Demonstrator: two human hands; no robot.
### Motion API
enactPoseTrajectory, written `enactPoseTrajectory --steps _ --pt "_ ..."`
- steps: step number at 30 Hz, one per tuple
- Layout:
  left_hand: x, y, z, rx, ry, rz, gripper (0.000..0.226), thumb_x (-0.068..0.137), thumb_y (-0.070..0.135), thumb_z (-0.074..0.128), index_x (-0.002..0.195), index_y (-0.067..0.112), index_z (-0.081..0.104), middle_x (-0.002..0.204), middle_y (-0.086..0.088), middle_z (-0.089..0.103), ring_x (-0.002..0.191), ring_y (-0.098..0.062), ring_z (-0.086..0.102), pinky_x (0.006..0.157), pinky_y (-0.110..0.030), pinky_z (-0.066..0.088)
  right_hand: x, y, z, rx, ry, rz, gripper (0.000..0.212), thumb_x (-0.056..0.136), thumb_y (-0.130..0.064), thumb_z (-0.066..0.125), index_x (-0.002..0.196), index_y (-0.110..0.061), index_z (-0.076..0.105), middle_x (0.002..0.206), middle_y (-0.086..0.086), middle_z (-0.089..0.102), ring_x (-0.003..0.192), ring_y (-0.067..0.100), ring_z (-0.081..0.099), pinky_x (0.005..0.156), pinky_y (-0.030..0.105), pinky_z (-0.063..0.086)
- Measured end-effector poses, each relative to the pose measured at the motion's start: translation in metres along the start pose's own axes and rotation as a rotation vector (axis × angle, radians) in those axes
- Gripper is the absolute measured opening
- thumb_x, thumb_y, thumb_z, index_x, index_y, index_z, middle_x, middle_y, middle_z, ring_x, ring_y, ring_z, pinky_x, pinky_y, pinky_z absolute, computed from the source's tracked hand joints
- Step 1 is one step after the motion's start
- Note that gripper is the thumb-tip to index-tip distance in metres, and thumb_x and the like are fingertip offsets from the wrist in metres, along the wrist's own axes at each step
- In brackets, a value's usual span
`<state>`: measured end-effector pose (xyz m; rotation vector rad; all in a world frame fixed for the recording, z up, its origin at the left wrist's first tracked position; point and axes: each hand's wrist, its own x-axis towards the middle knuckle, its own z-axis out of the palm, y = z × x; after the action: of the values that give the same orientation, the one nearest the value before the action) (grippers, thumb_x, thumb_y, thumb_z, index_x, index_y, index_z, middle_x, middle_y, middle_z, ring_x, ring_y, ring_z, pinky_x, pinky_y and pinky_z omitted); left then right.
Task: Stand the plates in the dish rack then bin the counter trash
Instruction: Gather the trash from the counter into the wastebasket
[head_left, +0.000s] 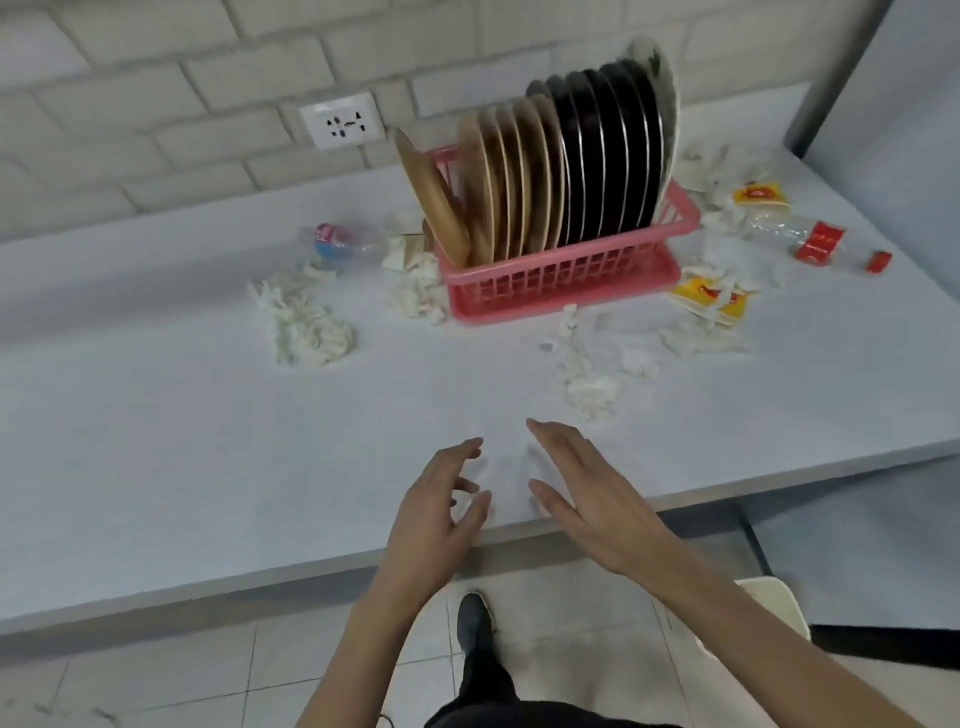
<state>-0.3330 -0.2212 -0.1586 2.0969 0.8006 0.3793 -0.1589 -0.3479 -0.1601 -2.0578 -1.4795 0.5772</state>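
A pink dish rack (561, 278) stands at the back of the grey counter (156, 415). Several plates stand upright in it: tan ones (498, 182) on the left, black ones (608, 150) to their right, a white one (665, 78) at the far end. Crumpled tissues (306, 322) lie left of the rack, more tissues (587, 374) in front of it. Yellow wrappers (709, 296) and a clear bottle with a red label (810, 236) lie to the right. My left hand (441, 509) and my right hand (587, 488) hover near the counter's front edge, fingers spread, holding nothing.
A crushed clear bottle with a blue and pink label (337, 244) lies left of the rack. A wall socket (343, 122) sits in the brick wall behind. A small red cap (878, 260) lies at the far right. A pale bin (774, 608) shows below the counter's right side.
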Motion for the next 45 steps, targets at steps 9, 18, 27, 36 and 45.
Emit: enactPoseTrajectory --steps 9,18,27,36,45 --pt "0.079 -0.067 -0.097 -0.09 0.087 -0.049 0.032 0.093 0.011 0.061 0.121 0.027 0.064 0.106 0.017 0.068 0.087 -0.005 0.065 0.071 -0.017 0.051 0.133 -0.048 0.026 -0.031 -0.065 0.033 0.057 0.103 -0.044 0.037 0.154 -0.029 0.018 0.153 -0.01 0.025 0.132 0.01 0.04 0.106 0.031 0.04" --pt "0.179 -0.113 -0.162 0.071 -0.037 0.035 0.02 0.093 0.013 0.06 0.105 0.025 0.071 0.092 0.016 0.07 0.081 -0.004 0.065 0.071 -0.022 0.053 0.201 -0.048 0.054 -0.271 -0.092 0.2 0.038 0.099 -0.03 0.047 0.134 -0.014 0.046 0.125 0.005 0.05 0.114 0.024 0.048 0.088 0.037 0.047" --pt "0.291 -0.126 -0.196 0.309 0.005 0.091 0.025 0.091 0.011 0.061 0.114 0.015 0.068 0.106 0.002 0.07 0.089 -0.015 0.065 0.081 -0.033 0.054 0.275 -0.047 0.057 -0.374 0.073 0.017 0.063 0.093 -0.022 0.056 0.15 -0.015 0.031 0.157 0.014 0.017 0.141 0.033 0.022 0.109 0.043 0.039" --pt "0.345 -0.138 -0.218 0.402 -0.029 0.118 0.037 0.086 0.008 0.065 0.122 0.013 0.064 0.112 -0.002 0.068 0.094 -0.019 0.063 0.084 -0.03 0.05 0.337 -0.044 0.073 -0.5 -0.009 0.091 0.059 0.1 -0.036 0.045 0.152 -0.019 0.026 0.153 0.012 0.027 0.134 0.032 0.033 0.106 0.046 0.038" --pt "0.384 -0.147 -0.219 0.515 -0.092 0.196 0.044 0.083 0.007 0.065 0.125 0.019 0.061 0.119 0.001 0.063 0.11 -0.022 0.055 0.089 -0.04 0.051 0.34 -0.022 0.09 -0.35 0.155 -0.009 0.016 0.092 -0.03 0.059 0.095 -0.015 0.055 0.1 0.001 0.048 0.091 0.021 0.047 0.082 0.035 0.041"
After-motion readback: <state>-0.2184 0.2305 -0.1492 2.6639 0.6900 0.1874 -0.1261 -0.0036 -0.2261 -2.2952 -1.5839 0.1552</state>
